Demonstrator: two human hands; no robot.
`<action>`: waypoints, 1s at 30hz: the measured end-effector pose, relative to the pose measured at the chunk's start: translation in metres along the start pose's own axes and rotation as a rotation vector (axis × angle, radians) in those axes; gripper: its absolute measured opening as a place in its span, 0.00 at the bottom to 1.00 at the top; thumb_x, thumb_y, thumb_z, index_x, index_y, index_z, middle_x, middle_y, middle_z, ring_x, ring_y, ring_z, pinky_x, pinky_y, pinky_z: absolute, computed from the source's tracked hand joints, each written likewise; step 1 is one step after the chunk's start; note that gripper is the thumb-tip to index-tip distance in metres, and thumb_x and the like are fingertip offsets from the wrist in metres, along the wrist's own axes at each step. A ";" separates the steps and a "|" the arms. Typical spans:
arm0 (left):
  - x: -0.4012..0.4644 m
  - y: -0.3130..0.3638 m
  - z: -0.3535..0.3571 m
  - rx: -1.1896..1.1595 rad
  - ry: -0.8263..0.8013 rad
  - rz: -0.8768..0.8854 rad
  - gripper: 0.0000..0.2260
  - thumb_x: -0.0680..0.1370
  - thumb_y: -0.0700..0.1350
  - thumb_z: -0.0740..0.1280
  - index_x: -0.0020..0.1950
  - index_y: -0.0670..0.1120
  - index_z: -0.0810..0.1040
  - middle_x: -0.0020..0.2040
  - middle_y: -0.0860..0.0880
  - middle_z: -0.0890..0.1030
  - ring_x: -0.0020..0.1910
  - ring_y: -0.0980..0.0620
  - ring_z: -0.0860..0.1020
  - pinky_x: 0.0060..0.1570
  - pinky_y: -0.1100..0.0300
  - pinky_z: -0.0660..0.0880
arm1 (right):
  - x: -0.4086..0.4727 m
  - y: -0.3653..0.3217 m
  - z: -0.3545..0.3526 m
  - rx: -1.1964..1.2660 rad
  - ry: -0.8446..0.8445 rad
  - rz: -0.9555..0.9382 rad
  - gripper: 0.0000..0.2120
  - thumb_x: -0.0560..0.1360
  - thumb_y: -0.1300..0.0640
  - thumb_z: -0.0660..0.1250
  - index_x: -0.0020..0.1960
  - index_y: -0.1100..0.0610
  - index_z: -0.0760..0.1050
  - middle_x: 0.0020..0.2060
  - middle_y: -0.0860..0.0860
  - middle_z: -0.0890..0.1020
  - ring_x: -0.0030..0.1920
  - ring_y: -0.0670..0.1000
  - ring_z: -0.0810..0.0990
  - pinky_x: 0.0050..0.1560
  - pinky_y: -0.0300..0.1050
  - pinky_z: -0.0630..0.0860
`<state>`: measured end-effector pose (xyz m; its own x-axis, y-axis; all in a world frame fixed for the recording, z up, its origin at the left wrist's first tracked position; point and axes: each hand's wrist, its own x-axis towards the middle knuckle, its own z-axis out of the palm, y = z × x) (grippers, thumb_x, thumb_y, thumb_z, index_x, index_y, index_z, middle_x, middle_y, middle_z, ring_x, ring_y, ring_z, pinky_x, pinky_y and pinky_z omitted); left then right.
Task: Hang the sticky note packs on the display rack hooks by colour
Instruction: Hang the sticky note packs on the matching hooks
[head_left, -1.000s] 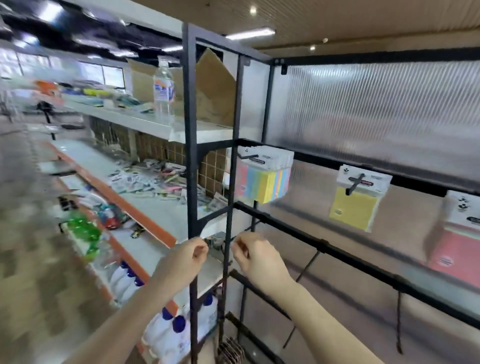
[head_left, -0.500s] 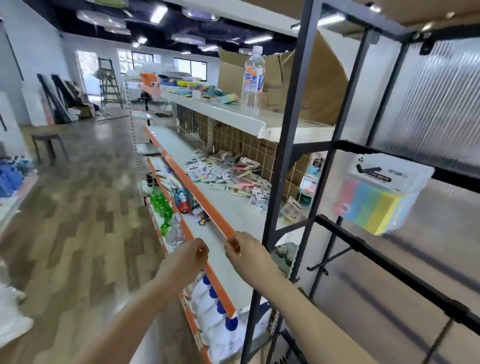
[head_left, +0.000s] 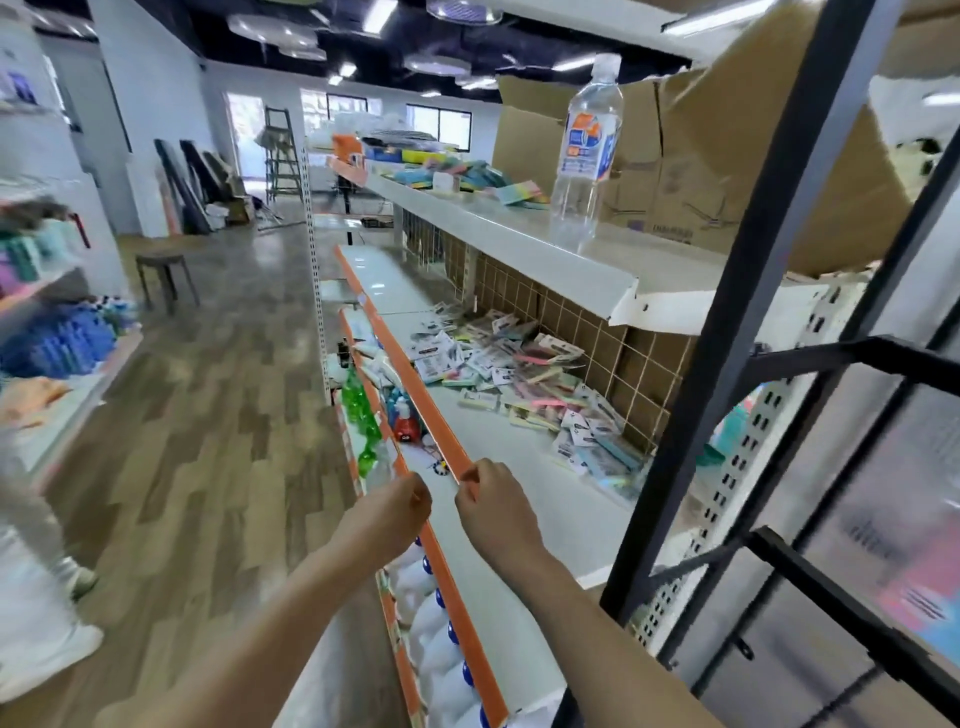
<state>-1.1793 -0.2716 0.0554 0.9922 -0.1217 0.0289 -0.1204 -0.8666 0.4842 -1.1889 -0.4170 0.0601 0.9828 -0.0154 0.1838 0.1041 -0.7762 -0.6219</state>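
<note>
Both hands, left hand (head_left: 387, 512) and right hand (head_left: 496, 506), are being held with grips curled and nothing held. Sticky note packs (head_left: 524, 382) are being left heaped on the shelf (head_left: 519, 467) beyond the grips; colours are at risk of being mixed when one is being picked from the jumble.

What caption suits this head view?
Both hands empty, curled, above the shelf holding loose sticky note packs.

Clear water bottle (head_left: 586, 156) upright on the white top shelf (head_left: 519, 228), open cardboard box (head_left: 691, 171) behind it, green bottles (head_left: 358, 410) on a lower shelf, stepladder (head_left: 280, 156) and a dark stool (head_left: 165, 273) on the wood-pattern floor (head_left: 208, 415).
</note>
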 end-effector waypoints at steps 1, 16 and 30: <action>0.008 -0.003 0.000 -0.013 0.009 0.001 0.05 0.80 0.45 0.58 0.48 0.47 0.73 0.49 0.47 0.80 0.48 0.46 0.79 0.49 0.54 0.76 | 0.010 0.000 0.006 0.007 0.003 0.009 0.11 0.79 0.54 0.57 0.59 0.55 0.72 0.56 0.52 0.75 0.55 0.53 0.75 0.56 0.50 0.74; 0.144 -0.101 -0.018 0.085 -0.055 0.016 0.08 0.81 0.47 0.56 0.53 0.46 0.72 0.52 0.47 0.79 0.47 0.48 0.77 0.45 0.55 0.74 | 0.141 -0.014 0.096 -0.081 -0.006 0.121 0.14 0.79 0.55 0.56 0.64 0.55 0.69 0.61 0.53 0.73 0.61 0.55 0.72 0.60 0.49 0.70; 0.283 -0.147 -0.060 0.167 -0.114 0.276 0.12 0.82 0.46 0.56 0.64 0.45 0.69 0.55 0.47 0.78 0.50 0.50 0.76 0.41 0.61 0.71 | 0.256 -0.029 0.126 -0.289 0.006 0.286 0.15 0.80 0.53 0.55 0.64 0.56 0.70 0.62 0.54 0.73 0.63 0.55 0.71 0.59 0.49 0.70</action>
<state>-0.8790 -0.1499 0.0451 0.9123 -0.4078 0.0365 -0.3971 -0.8597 0.3214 -0.9215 -0.3196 0.0292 0.9648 -0.2599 0.0394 -0.2217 -0.8850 -0.4093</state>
